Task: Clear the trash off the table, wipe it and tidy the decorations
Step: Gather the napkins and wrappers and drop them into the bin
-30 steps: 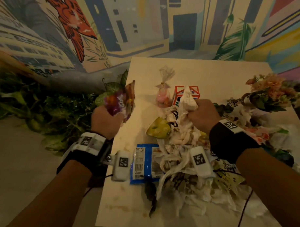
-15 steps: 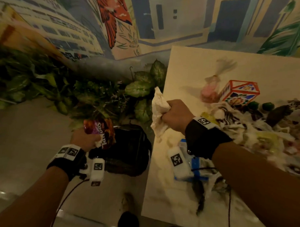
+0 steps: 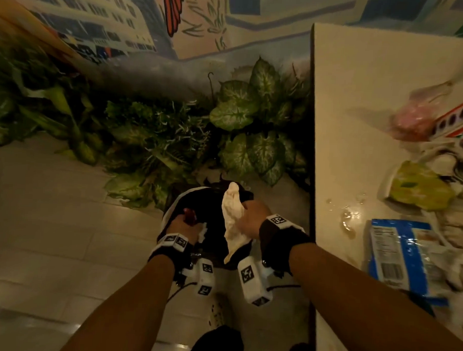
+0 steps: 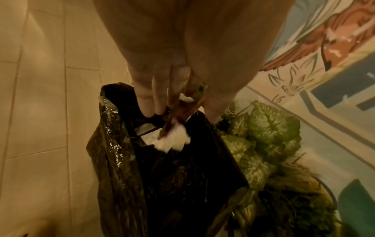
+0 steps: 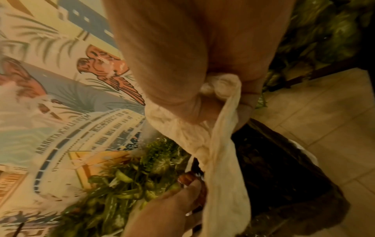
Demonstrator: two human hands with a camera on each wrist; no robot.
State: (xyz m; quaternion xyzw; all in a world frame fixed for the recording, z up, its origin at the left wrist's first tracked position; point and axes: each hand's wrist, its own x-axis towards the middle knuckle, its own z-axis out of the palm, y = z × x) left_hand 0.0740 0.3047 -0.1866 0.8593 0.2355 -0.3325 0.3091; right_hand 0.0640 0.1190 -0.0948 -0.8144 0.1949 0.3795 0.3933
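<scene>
A black trash bag (image 3: 211, 208) stands open on the floor beside the table (image 3: 340, 105). My left hand (image 3: 186, 222) is over its left rim and pinches a red snack wrapper (image 3: 189, 215) with a scrap of white tissue (image 4: 174, 141) under it. In the left wrist view the wrapper (image 4: 178, 112) hangs between fingers and thumb above the bag (image 4: 162, 176). Over the right rim, my right hand (image 3: 246, 215) grips a crumpled white tissue (image 3: 231, 220). The tissue (image 5: 219, 144) drapes down from my fist over the bag (image 5: 274, 168).
On the table lie a blue packet (image 3: 398, 257), a yellow-green wrapper (image 3: 419, 187), a pink bagged item (image 3: 413, 121), an orange patterned box (image 3: 458, 117) and wet spots (image 3: 349, 216). Leafy plants (image 3: 243, 115) crowd the wall behind the bag. Tiled floor (image 3: 53, 208) lies to the left.
Both hands have swung left off the table and down to the trash bag, carrying the snack wrapper and the tissue. My view has turned left and down with them.
</scene>
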